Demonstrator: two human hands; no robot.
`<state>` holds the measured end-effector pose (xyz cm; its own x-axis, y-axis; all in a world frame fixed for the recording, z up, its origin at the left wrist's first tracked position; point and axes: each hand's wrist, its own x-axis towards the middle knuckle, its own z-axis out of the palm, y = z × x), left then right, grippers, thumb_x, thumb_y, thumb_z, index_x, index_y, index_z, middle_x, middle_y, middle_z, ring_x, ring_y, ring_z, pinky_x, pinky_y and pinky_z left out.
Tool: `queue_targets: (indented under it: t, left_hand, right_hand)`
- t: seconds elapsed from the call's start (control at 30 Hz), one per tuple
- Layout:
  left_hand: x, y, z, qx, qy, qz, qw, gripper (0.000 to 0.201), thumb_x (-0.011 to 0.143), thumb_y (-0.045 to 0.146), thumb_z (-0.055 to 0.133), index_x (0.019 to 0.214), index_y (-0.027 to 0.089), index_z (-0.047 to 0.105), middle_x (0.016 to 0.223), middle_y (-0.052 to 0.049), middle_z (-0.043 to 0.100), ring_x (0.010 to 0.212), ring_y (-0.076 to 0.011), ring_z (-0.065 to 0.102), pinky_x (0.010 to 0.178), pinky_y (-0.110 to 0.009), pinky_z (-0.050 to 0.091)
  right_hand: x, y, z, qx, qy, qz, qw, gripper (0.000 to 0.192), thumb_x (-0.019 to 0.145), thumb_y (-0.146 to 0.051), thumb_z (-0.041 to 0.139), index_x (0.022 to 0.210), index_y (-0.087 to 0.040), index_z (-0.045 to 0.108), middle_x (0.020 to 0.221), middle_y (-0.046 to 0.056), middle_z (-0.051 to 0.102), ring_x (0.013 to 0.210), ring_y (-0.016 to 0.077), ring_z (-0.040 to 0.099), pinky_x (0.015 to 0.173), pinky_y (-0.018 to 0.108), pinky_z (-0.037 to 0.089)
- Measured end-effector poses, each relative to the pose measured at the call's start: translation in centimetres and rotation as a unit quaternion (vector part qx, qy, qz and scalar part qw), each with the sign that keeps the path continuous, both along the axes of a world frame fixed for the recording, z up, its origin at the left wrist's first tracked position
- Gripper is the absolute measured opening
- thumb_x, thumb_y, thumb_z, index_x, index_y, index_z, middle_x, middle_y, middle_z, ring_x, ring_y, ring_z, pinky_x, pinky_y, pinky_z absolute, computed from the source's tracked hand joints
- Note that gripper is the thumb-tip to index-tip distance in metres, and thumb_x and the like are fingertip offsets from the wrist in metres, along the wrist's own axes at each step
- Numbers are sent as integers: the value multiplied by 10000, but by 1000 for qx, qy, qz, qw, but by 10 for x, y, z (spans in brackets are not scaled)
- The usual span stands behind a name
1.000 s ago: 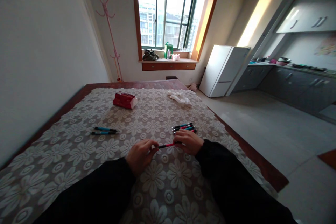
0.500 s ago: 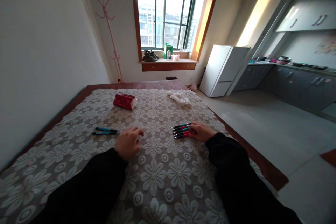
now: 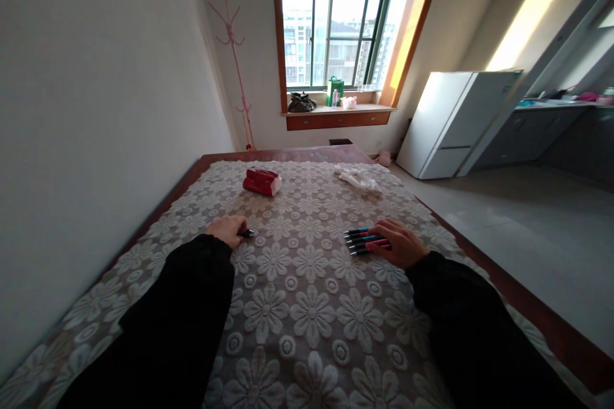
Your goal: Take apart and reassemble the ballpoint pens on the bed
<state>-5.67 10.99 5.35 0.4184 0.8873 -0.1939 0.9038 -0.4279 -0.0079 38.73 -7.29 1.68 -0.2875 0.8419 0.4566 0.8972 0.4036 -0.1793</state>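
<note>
L hand on pen; R hand on pens.

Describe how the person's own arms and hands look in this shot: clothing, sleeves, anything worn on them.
Both arms wear long black sleeves of plain, dark cloth with no visible print or markings. The left sleeve and right sleeve reach to the wrists. The left hand and right hand are bare: no gloves, and no watch or rings can be made out.
</note>
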Motion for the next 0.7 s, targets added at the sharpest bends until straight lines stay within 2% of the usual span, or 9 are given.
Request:
queue_targets:
  t: [0.13,0.2,0.27,0.33,0.4,0.5,0.57,0.63,0.7]
  left_hand:
    - [7,-8,13,-7,-15,-20,1000,124,830,196,642,942,210,695,1048,-70,725,1022,-261,668,814,-337,478]
    - [20,-23,24,-12,-89,-71,993,104,846,215,618,925,205,684,1009,-66,722,988,-245,670,815,-334,482]
    - [41,-48,33,-59,-240,-120,961,118,879,252,578,952,200,654,909,-43,714,851,-204,676,767,-319,501]
    - [67,-78,37,-128,-422,-135,887,214,906,313,564,1079,193,604,955,-49,706,793,-172,673,701,-291,529]
    - [90,-105,31,-216,-531,-139,808,320,913,358,600,1183,195,548,936,-39,694,758,-157,682,685,-289,558]
    - [112,-128,11,-320,-605,-113,720,303,881,414,689,1026,175,573,940,-55,712,856,-192,722,755,-334,603]
    - [116,-130,-5,-337,-616,-84,707,355,824,434,765,980,156,609,930,-75,735,848,-202,729,757,-343,609]
    - [116,-127,-19,-323,-615,-60,717,397,780,448,809,965,140,640,880,-82,746,808,-201,729,720,-328,605]
    - [115,-122,-28,-318,-614,-46,721,427,757,468,824,950,133,644,845,-81,748,785,-205,731,672,-310,598]
  right_hand:
    - [-14,-3,7,37,42,19,998,237,967,-435,582,914,-217,658,833,65,670,805,215,593,782,359,484]
    - [-23,-5,12,28,78,15,996,269,974,-451,557,877,-221,656,811,70,667,794,214,590,776,363,487]
    - [-34,-8,16,-2,121,18,992,311,976,-486,537,859,-221,652,796,69,657,790,211,590,765,362,493]
    - [-49,-11,17,-38,167,38,985,339,966,-531,547,892,-216,649,823,65,659,807,206,600,769,354,498]
    - [-65,-13,15,-69,205,74,974,356,948,-554,582,1002,-208,645,922,71,680,864,204,616,803,347,499]
    - [-87,-16,11,-123,233,115,958,332,967,-479,586,1140,-197,617,1025,70,694,887,179,627,792,304,488]
    - [-95,-16,11,-153,223,108,957,234,1010,-378,513,1077,-192,638,918,41,689,803,152,616,733,271,465]
    - [-100,-16,13,-172,197,89,961,218,1020,-324,481,1015,-189,652,816,16,664,729,137,594,697,258,441]
    - [-104,-15,15,-183,163,79,966,214,997,-360,543,1077,-190,646,869,19,671,735,135,598,706,257,439]
